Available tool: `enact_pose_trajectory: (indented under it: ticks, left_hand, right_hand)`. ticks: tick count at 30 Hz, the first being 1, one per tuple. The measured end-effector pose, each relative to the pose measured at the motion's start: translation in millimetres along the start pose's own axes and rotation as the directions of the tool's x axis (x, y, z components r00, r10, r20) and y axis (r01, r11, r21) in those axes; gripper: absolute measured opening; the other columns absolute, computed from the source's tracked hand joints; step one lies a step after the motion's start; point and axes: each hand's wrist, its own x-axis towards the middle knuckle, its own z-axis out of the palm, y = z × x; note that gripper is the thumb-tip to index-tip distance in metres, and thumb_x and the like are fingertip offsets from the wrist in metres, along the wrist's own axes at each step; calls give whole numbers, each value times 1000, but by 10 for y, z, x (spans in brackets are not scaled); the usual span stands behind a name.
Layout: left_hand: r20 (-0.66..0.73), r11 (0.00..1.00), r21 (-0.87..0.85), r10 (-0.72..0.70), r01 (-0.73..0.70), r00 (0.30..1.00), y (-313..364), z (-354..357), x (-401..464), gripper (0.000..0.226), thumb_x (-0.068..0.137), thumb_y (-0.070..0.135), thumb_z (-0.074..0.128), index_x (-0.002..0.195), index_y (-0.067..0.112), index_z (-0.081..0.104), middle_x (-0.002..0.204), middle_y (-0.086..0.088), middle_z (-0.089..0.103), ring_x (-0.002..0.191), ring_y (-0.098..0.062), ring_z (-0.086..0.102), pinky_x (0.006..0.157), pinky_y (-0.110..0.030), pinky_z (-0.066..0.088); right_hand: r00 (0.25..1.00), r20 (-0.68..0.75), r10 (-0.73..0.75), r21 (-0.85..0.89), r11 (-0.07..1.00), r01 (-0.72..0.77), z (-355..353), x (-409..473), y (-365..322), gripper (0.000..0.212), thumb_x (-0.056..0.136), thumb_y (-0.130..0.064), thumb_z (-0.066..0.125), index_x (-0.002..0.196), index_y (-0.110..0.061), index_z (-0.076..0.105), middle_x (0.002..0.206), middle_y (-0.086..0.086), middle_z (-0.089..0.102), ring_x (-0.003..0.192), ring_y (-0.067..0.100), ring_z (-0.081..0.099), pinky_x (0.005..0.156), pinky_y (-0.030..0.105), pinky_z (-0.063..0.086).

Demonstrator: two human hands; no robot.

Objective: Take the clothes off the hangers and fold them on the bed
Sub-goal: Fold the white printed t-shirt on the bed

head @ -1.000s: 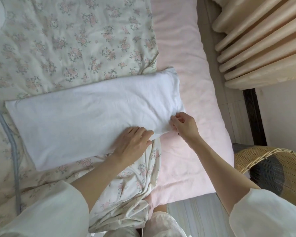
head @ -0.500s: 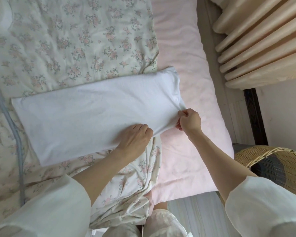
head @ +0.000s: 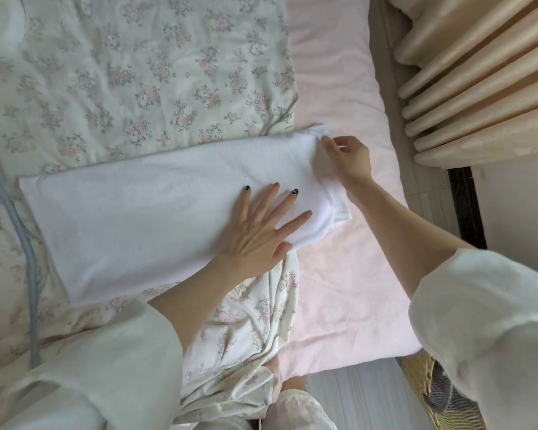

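Note:
A white garment [head: 137, 218], folded into a long strip, lies across the floral quilt [head: 143, 76] and the pink sheet of the bed [head: 339, 290]. My left hand [head: 261, 231] presses flat on its right part with the fingers spread. My right hand [head: 348, 159] is at the garment's far right end, near the upper corner, and its fingertips pinch the cloth edge there. No hanger is in view.
A wicker basket [head: 432, 392] with dark cloth in it stands on the floor at the lower right. Beige curtain folds [head: 479, 88] hang at the upper right past the bed's edge. A grey-blue cord [head: 28, 249] runs down the quilt at the left.
My left hand went from curled at the garment's near edge to flat and spread further onto it. My right hand moved from the lower right corner up to the upper right corner.

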Motion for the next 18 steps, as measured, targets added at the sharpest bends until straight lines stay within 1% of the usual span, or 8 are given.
enact_pose_trajectory:
  ticks: [2,6,9,11,13,15,17,18]
  left_hand:
    - [33,998,40,45,-46,998,-21,61,42,67,79,51,48,143,38,30,155,-7,26,142,-37,21,105,-70,18]
    - [71,993,85,72,-78,995,-63,171,29,68,78,52,51,142,42,30,157,-7,22,144,-36,17,105,-71,16]
    - [106,991,102,78,-89,991,-70,163,52,63,81,52,37,143,43,30,157,-8,21,144,-36,16,105,-71,17]
    - [98,993,85,80,-88,992,-62,149,45,61,82,51,33,142,43,32,156,-9,22,144,-37,16,104,-72,16]
    - [86,992,66,103,-109,991,-51,127,43,59,84,51,31,142,43,32,156,-10,22,144,-38,14,104,-72,15]
    - [58,989,52,138,-142,989,-57,118,79,57,87,51,32,142,41,31,156,-11,23,144,-37,15,104,-72,15]
    - [36,990,21,142,-143,989,-74,78,119,53,90,48,33,142,37,34,155,-10,26,143,-35,18,105,-70,17]
    - [28,992,12,122,-123,992,-97,59,128,52,91,46,32,142,34,35,154,-9,27,143,-33,19,105,-69,17]
  right_hand:
    - [999,27,41,29,999,-42,-3,152,-73,11,87,-26,65,86,-16,60,71,-7,56,76,15,53,66,25,43]
    - [999,23,27,-27,999,-26,-51,352,-146,26,87,-18,64,65,-22,51,61,-3,49,55,11,43,49,22,34]
    - [993,18,121,32,992,-121,-28,394,-97,25,87,-16,64,65,-19,53,57,3,50,37,7,43,43,21,36]
    - [984,13,176,95,980,-177,-4,376,-93,15,88,-15,60,73,-15,59,64,6,56,36,8,48,45,24,45]
    - [995,-80,51,-24,998,-53,-2,356,-97,13,90,-20,54,96,-12,64,85,4,61,62,15,60,65,31,52]
    - [941,-60,-333,-235,921,311,-33,317,-101,33,94,-22,44,121,-12,59,115,7,59,102,24,58,90,31,44]
    - [775,249,-581,-400,666,629,-44,256,-70,49,94,-26,31,141,-15,43,146,9,41,135,28,35,107,33,27]
    - [705,410,-578,-459,537,707,-32,227,-44,53,95,-30,25,147,-20,31,154,5,26,143,26,20,113,37,17]
